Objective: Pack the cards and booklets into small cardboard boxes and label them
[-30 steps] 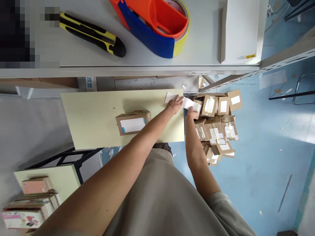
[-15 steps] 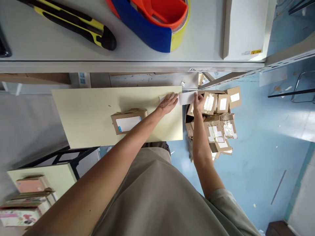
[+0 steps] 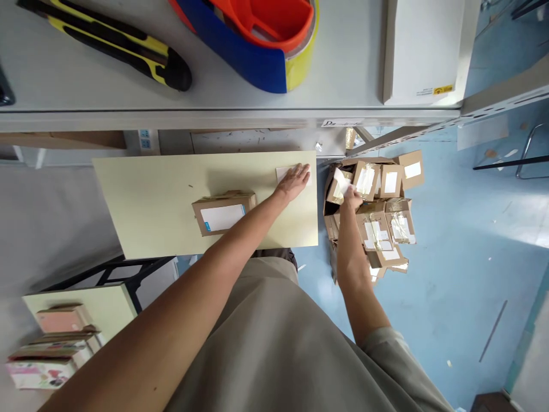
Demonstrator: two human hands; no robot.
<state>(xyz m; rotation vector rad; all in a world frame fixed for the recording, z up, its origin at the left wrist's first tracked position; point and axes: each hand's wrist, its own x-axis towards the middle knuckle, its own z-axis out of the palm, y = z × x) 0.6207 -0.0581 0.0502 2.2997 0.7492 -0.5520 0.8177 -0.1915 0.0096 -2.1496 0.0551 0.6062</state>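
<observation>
My left hand [image 3: 294, 181] lies flat, fingers stretched, on a white label sheet [image 3: 283, 173] at the far right corner of a pale yellow table [image 3: 163, 194]. My right hand [image 3: 351, 198] is past the table's edge, over a pile of small cardboard boxes [image 3: 381, 217] on the floor. It pinches a white slip [image 3: 342, 182]. A brown box with a white label [image 3: 223, 213] stands on the table, left of my left hand and apart from it.
A grey shelf [image 3: 214, 111] close to the camera carries a yellow-black utility knife [image 3: 128, 48], a blue and orange tape dispenser [image 3: 257, 40] and a white box [image 3: 422, 51]. A second small table with stacked packets [image 3: 51, 343] is at lower left. Blue floor lies to the right.
My right hand has drawn the white slip away from the sheet under my left hand and dropped lower, over the box pile. The left hand has stayed flat on the sheet.
</observation>
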